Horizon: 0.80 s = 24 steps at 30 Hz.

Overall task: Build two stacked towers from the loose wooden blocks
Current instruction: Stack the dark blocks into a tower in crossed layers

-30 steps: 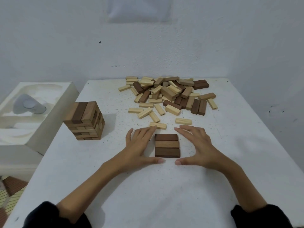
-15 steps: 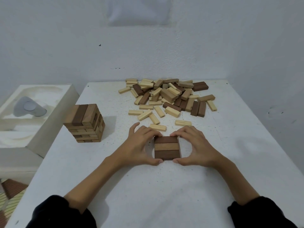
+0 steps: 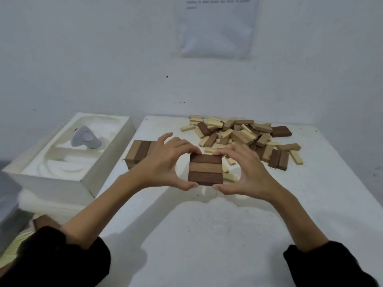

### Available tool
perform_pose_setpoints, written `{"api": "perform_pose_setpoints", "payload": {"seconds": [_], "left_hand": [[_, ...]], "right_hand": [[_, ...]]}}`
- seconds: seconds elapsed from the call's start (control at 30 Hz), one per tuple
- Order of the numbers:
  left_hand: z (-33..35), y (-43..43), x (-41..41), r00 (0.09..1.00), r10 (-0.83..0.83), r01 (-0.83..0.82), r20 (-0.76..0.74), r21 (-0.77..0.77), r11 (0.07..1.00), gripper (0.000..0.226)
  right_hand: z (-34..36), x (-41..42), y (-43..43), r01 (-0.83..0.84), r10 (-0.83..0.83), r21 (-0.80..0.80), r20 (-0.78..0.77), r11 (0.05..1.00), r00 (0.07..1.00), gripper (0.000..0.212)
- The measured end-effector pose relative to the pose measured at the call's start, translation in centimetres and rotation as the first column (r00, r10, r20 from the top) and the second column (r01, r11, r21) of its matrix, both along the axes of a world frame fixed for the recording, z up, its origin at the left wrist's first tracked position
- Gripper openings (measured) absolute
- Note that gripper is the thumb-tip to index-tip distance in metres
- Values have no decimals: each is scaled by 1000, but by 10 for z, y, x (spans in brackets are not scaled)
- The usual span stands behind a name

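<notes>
At the far left a white moulded tray (image 3: 51,183) sits beside the surface (image 3: 207,235), and a grey rounded object (image 3: 86,139) lies in its hollow. Just right of the tray, on the left part of the surface, stands the finished tower (image 3: 139,151). Its top layer shows light and dark blocks side by side, and its right side is hidden behind the left hand (image 3: 165,162).

That hand reaches in from a dark left sleeve (image 3: 62,259). Its grip is clamped on the three-block layer (image 3: 205,170), with the thumb against the near left corner and the curled fingers on the far edge. The layer is made of a dark block at the back, a mid-brown one in the middle and a dark one at the front, all lying flat and flush. It is at the centre, between the two hands. It appears raised off the surface, with a shadow on the white top just below it.

The right hand (image 3: 250,172) mirrors the left. Its grip is closed on the layer's right side, thumb at the near right corner and fingers bent over the far edge, close to the left fingertips. Its arm runs back to a dark right sleeve (image 3: 327,268).

Beyond the hands, towards the far right of the surface, lies the pile of loose blocks (image 3: 240,133), pale and dark pieces jumbled together. A few pale strays are partly hidden behind the layer and the right hand. On the wall above hangs a sheet of paper (image 3: 215,27), its print too blurred to read.
</notes>
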<state>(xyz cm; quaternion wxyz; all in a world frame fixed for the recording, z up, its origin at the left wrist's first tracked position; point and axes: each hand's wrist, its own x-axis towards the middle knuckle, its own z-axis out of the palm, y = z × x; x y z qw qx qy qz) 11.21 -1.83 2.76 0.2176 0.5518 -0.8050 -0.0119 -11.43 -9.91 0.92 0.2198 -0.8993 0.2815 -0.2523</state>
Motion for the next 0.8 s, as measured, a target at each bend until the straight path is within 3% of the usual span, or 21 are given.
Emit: {"api": "perform_pose_setpoints", "payload": {"seconds": [0.17, 0.3, 0.5, 0.8], "left_hand": [[36, 6, 49, 999, 17, -17, -38, -9, 1000, 69], [53, 9, 86, 985, 66, -51, -160, 96, 994, 64], [41, 10, 122, 952, 181, -123, -248, 234, 965, 68], [17, 9, 140, 936, 214, -122, -280, 314, 942, 62]], "right_hand": [[28, 56, -1, -34, 36, -47, 37, 998, 999, 75], [41, 98, -3, -47, 48, -37, 33, 998, 998, 77], [38, 136, -6, -73, 75, 24, -55, 997, 996, 64], [23, 152, -2, -52, 59, 67, -113, 996, 992, 64]]}}
